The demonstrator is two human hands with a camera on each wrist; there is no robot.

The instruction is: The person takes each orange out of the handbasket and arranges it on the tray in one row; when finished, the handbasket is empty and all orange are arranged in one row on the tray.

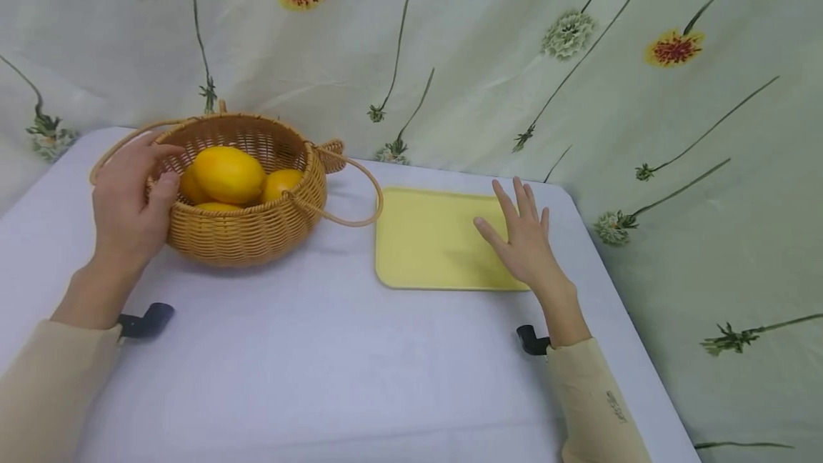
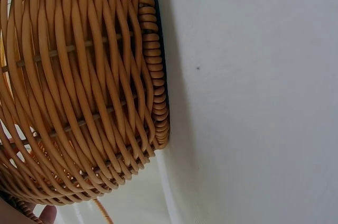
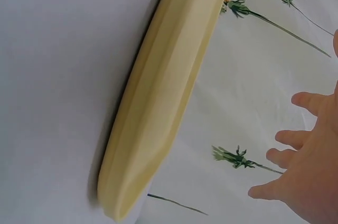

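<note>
A round wicker basket (image 1: 247, 241) stands at the back left of the table, its woven side filling much of the left wrist view. My left hand (image 1: 131, 198) grips the basket's left rim, fingers reaching over the edge and thumb near the front. Several yellow lemons (image 1: 228, 174) lie inside, one piled on top of the others. At the back right is a flat yellow tray (image 1: 431, 241) with nothing on it. Over the tray's right end hovers my right hand (image 1: 524, 241), fingers spread and straight, holding nothing; the right wrist view shows it above the tray's rim.
A thin looped handle (image 1: 360, 222) sticks out from the basket's right side towards the tray. The table (image 1: 321, 363) has a white cover. Behind it and on the right hangs a flower-printed cloth (image 1: 476, 106).
</note>
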